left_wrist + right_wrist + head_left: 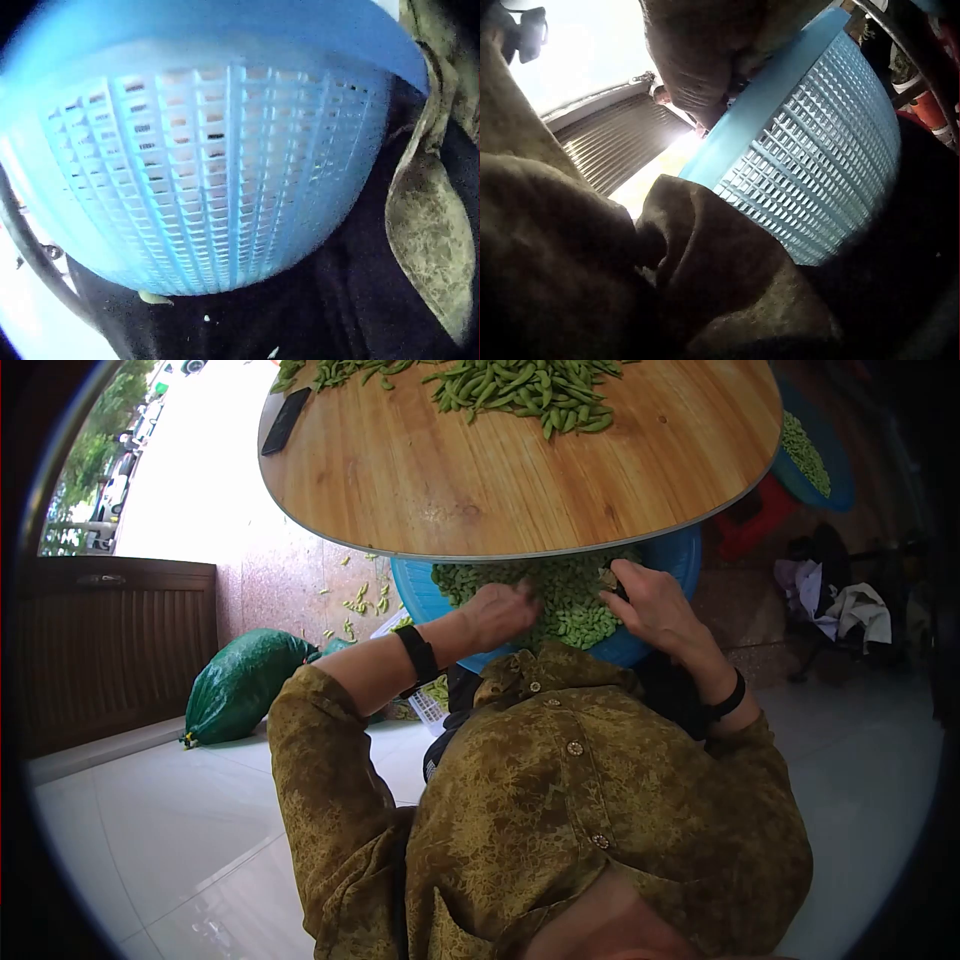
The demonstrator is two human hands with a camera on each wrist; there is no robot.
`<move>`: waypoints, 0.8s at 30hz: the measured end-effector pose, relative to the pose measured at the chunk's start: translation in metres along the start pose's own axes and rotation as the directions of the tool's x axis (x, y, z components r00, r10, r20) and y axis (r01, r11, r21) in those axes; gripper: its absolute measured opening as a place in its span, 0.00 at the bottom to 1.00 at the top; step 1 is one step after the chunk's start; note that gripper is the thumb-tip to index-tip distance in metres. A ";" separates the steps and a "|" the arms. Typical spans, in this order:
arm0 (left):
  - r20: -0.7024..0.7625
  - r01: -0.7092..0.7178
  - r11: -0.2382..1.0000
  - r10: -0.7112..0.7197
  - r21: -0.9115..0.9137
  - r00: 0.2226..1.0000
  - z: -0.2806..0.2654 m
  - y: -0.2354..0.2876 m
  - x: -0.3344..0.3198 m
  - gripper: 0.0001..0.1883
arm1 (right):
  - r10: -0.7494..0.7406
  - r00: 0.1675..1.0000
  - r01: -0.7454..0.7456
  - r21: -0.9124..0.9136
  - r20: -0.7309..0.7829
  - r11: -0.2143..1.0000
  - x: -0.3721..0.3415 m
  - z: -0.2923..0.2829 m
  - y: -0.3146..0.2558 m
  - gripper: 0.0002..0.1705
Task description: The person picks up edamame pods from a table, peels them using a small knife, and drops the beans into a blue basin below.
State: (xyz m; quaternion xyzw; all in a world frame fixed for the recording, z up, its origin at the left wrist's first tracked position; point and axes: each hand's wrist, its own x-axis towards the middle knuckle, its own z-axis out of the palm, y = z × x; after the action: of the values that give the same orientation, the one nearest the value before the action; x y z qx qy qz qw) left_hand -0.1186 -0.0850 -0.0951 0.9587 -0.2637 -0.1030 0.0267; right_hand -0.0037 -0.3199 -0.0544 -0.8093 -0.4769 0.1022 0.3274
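Observation:
A blue plastic basket point(412, 582) with slatted sides sits at the lap, under the near edge of the table. Shelled green beans point(580, 624) lie in it, with darker green pods at the back. Over the basket's left part is my left hand point(495, 616), its fingers blurred; I cannot tell whether they hold anything. At the right rim my right hand point(655, 605) curls its fingers around a small dark thing point(619, 590). The left wrist view shows the basket's latticed wall point(225, 165) and no hand. In the right wrist view, a shadowed hand point(694, 64) overlaps the rim.
Piles of green pods point(525, 392) and a black flat object point(287, 422) lie on the wooden table point(480, 500). Another blue basin point(840, 485) holds beans. A green sack point(245, 685) and a white crate point(430, 712) stand left; loose pods point(362, 602) dot the floor.

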 end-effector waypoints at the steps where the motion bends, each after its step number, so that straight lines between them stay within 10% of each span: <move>1: -0.001 0.001 1.000 -0.001 0.001 1.000 -0.003 0.003 0.000 0.08 | 0.034 0.999 -0.034 0.032 0.009 0.999 0.000 -0.002 -0.001 0.14; 8: -0.066 0.278 0.895 -0.319 -0.350 0.945 -0.085 0.002 -0.059 0.09 | 0.065 0.998 -0.065 0.072 0.001 0.995 0.000 -0.005 -0.002 0.15; 12: 0.155 0.496 0.837 -0.535 0.231 0.830 -0.120 -0.012 -0.131 0.06 | 0.116 0.992 -0.119 0.067 0.053 0.991 0.001 -0.011 -0.006 0.15; 17: 0.008 0.420 0.861 -0.436 -0.288 0.900 -0.096 -0.023 -0.103 0.06 | 0.135 0.990 -0.138 0.106 0.043 0.985 0.002 -0.008 -0.004 0.16; 21: 0.053 0.328 0.935 -0.323 -0.139 0.945 -0.039 -0.038 -0.060 0.10 | 0.082 0.997 -0.082 0.066 0.005 0.994 -0.001 -0.002 0.002 0.16; 24: 0.391 0.345 0.935 -0.347 0.079 0.852 -0.019 -0.047 -0.045 0.16 | 0.074 0.997 -0.075 0.034 0.010 0.997 -0.003 -0.003 0.004 0.15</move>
State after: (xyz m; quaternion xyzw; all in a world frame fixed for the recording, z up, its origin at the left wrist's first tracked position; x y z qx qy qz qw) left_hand -0.1284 -0.0217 -0.0734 0.9491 -0.0872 -0.2987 -0.0493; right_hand -0.0015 -0.3252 -0.0553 -0.8204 -0.4460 0.1258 0.3351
